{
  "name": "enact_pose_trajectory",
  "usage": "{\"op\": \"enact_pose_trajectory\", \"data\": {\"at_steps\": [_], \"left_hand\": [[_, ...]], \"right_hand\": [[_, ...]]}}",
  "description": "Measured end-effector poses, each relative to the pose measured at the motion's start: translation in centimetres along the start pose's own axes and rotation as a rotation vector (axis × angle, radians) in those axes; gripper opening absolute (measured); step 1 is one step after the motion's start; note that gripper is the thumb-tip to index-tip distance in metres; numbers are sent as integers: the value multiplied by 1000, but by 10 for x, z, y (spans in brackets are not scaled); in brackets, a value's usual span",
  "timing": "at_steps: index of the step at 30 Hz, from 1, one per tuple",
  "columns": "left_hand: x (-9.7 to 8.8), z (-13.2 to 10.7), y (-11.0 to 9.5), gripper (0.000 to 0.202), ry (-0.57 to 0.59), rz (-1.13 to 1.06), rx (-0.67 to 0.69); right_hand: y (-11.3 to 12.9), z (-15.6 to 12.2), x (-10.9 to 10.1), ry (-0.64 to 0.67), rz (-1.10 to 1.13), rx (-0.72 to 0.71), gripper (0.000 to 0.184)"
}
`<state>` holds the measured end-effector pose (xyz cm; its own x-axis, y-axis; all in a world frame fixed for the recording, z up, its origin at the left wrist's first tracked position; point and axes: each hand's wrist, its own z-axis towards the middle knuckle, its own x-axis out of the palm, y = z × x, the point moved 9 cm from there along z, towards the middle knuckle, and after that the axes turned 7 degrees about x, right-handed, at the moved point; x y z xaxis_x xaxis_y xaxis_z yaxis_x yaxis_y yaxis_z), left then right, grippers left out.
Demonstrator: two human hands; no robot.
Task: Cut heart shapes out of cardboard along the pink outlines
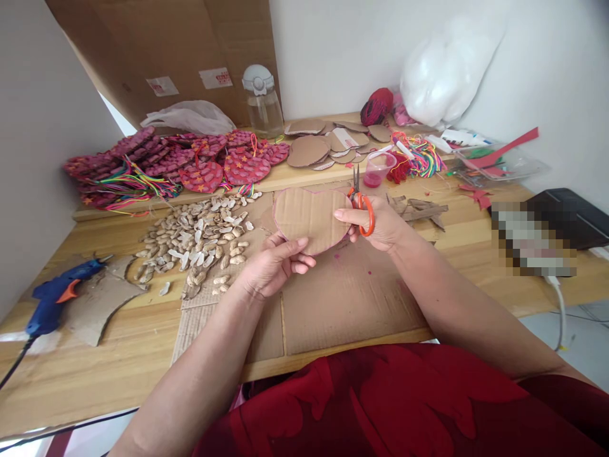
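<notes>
Between my two hands is a heart-shaped piece of cardboard (311, 219) with a purplish line along its edge. My left hand (280, 260) pinches its lower left side between thumb and fingers. At its right side, the thumb of my right hand (375, 222) presses on the face while the fingers sit behind. Orange-handled scissors (365, 216) also hang in my right hand, their dark blades pointing up and away. Below the heart lies a flat cardboard sheet (347, 304) with a few purple spots.
Peanut shells (200, 238) are heaped to the left, beyond a blue glue gun (61, 295) on a cardboard scrap. Decorated red hearts (200, 174), cardboard cutouts (309, 152), a water bottle (264, 105) and a small cup (378, 168) stand behind. A phone (533, 241) lies right.
</notes>
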<state>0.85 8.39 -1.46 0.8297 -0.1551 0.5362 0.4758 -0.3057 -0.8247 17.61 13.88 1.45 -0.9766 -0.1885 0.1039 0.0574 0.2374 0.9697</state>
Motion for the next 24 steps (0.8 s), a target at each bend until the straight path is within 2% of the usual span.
{"op": "enact_pose_trajectory", "data": {"at_steps": [7, 24], "left_hand": [[-3, 1, -1, 36, -26, 35, 39], [-7, 4, 2, 31, -19, 19, 32]], "right_hand": [[0, -1, 2, 6, -7, 3, 36], [-6, 4, -1, 0, 0, -5, 35]]}}
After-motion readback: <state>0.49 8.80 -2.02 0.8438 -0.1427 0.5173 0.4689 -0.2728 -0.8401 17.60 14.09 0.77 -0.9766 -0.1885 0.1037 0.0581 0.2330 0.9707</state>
